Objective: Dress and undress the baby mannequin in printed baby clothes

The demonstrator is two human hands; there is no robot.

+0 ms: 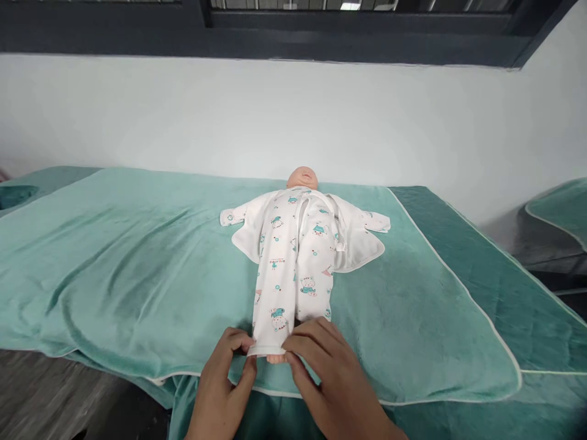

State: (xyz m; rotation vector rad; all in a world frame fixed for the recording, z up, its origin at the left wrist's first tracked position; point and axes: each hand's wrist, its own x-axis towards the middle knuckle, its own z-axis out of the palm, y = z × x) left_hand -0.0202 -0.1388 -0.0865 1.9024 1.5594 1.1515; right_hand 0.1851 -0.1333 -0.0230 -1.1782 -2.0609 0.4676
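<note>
A baby doll (302,177) lies on its back on the green blanket, its head by the wall. White baby trousers (277,281) printed with small cartoon animals cover its front and legs. Beneath them, a white baby jacket (358,244) lies spread open, both sleeves stretched out sideways. My left hand (225,379) pinches the left corner of one trouser cuff. On the cuff's other corner, my right hand (323,370) has its thumb and fingers closed. Toes of the doll's foot peek out below that cuff. The other leg's end is hidden behind my right hand.
A green blanket (137,263) with pale edging covers the bed, lying over a darker green sheet (518,305). The white wall (275,116) and a dark window frame (321,40) rise behind. Another green-covered surface (564,205) stands at the far right.
</note>
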